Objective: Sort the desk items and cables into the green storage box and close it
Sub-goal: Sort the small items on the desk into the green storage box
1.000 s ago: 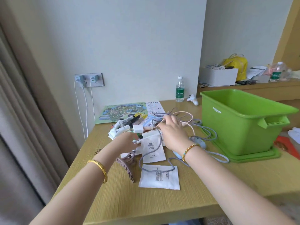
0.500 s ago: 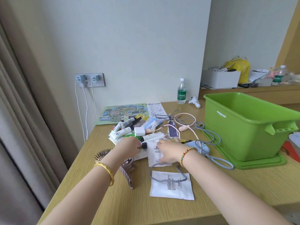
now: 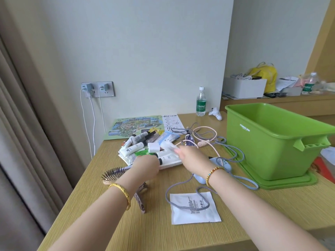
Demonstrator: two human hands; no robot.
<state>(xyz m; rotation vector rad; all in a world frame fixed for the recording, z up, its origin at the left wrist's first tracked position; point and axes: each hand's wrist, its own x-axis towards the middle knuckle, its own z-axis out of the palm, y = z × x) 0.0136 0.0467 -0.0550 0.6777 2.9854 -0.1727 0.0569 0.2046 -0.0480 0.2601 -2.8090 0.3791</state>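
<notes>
Your right hand (image 3: 193, 159), at the centre of the frame, reaches over the pile of small things; its grip is closed in a pinch on a blurred white packet (image 3: 167, 146), held just above the tubes. Your left hand (image 3: 146, 164), just left of it, rests knuckles-up on the near edge of the pile, fingers curled under; you cannot tell whether that grip holds anything.

The pile of white cosmetic tubes (image 3: 135, 146) and a white plug adapter (image 3: 154, 147) lies just beyond both hands. A pink cable (image 3: 204, 128) and a grey-blue braided cable (image 3: 235, 151) loop to the right of your right hand, towards the open green plastic storage box (image 3: 275, 140), which stands at the right of the frame on its flat green lid (image 3: 290, 182). Under your right wrist sits a pale blue device (image 3: 223, 163). In the lower centre a flat white square sachet (image 3: 194, 208) lies with a cable loop across it. A bristle hairbrush (image 3: 112, 173) and a mauve hair claw clip (image 3: 140, 200) lie beside your left forearm.

All of this sits on a light wooden desk (image 3: 272, 205). Further back lie a printed map (image 3: 134, 126) and a clear water bottle (image 3: 201, 101) by the pale wall; a wall socket (image 3: 97, 89) with two chargers is at upper left, a beige curtain (image 3: 27, 115) at far left.
</notes>
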